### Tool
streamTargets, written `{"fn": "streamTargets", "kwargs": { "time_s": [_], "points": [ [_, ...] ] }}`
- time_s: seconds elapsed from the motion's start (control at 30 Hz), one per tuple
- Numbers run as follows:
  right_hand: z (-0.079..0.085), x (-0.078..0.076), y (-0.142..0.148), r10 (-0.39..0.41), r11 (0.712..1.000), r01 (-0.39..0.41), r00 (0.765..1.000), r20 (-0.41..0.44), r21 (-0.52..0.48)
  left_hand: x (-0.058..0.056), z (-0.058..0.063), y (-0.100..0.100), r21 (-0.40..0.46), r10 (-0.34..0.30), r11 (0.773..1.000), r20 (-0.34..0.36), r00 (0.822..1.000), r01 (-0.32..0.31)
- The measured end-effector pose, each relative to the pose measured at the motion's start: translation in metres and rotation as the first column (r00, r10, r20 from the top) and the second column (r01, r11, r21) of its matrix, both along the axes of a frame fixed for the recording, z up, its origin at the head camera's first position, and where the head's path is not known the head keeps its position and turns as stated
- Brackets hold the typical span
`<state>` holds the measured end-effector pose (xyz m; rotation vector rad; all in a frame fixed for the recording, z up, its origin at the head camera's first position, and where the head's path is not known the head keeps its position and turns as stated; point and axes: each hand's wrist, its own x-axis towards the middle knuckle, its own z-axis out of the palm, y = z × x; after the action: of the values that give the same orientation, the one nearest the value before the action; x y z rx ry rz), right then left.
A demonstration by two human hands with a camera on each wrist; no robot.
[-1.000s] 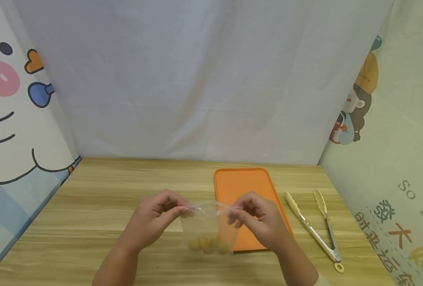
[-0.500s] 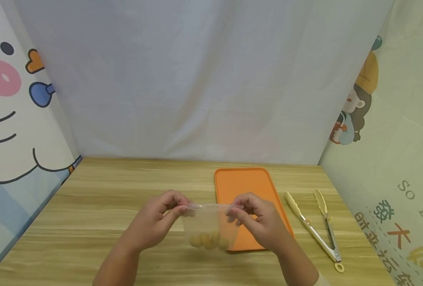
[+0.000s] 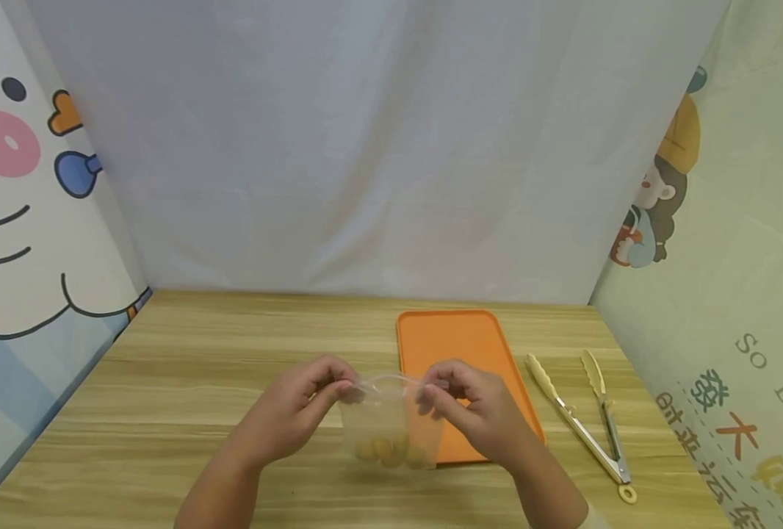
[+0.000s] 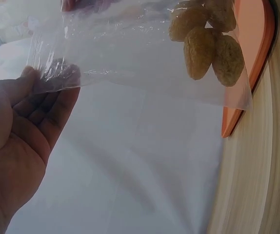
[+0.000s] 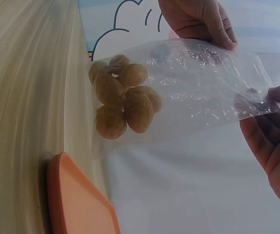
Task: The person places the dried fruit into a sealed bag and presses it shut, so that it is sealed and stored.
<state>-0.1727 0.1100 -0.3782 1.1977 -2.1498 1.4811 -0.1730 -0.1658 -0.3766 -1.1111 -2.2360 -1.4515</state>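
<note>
A clear plastic bag (image 3: 374, 417) hangs upright between my two hands, over the table and partly in front of the orange tray. My left hand (image 3: 299, 411) pinches its upper left corner between thumb and fingers. The upper right corner is pinched by my right hand (image 3: 480, 411). Between the hands the bag's mouth bows apart a little. Several yellowish-brown, wrinkled oval fruits, like dried dates (image 5: 139, 111), lie together at the bottom. In the left wrist view, some of these dates (image 4: 198, 53) show through the film beside the left hand (image 4: 30, 131).
The orange tray (image 3: 447, 342) lies on the wood-grain table (image 3: 233, 345), behind the right hand. To its right rest metal tongs (image 3: 590, 437) with cream tips, spread apart. A pale curtain (image 3: 365, 147) closes off the back, and printed cloths hang at both sides.
The bag's mouth looked parted, then flat and straight half a second ago, and now bows apart again. Both hands have shifted slightly, the left a little rightward; they keep their hold on the bag.
</note>
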Motion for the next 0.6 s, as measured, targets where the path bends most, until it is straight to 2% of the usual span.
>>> {"fn": "streamTargets", "kwargs": {
  "time_s": [0.2,0.43,0.47,0.6],
  "points": [
    [0.0009,0.0012,-0.0004,-0.021,1.000,0.021,1.000,0.007,0.020,-0.0007,-0.0015,-0.0002,-0.011,-0.026,1.000,-0.005,1.000,0.026],
    [-0.0007,0.0036,-0.0031,-0.043,0.998,0.044,0.999,-0.021,0.048,-0.0017,-0.0020,0.0009,-0.049,-0.080,0.996,-0.093,0.992,0.076],
    [-0.0008,0.0039,-0.0034,-0.041,0.998,0.042,0.999,-0.028,0.046,-0.0014,-0.0018,0.0008,-0.057,-0.076,0.996,-0.078,0.994,0.072],
    [-0.0006,0.0055,-0.0046,-0.049,0.998,0.048,0.999,0.006,0.029,0.0002,-0.0003,-0.0022,-0.055,-0.049,0.997,0.072,0.996,0.053]
  ]
}}
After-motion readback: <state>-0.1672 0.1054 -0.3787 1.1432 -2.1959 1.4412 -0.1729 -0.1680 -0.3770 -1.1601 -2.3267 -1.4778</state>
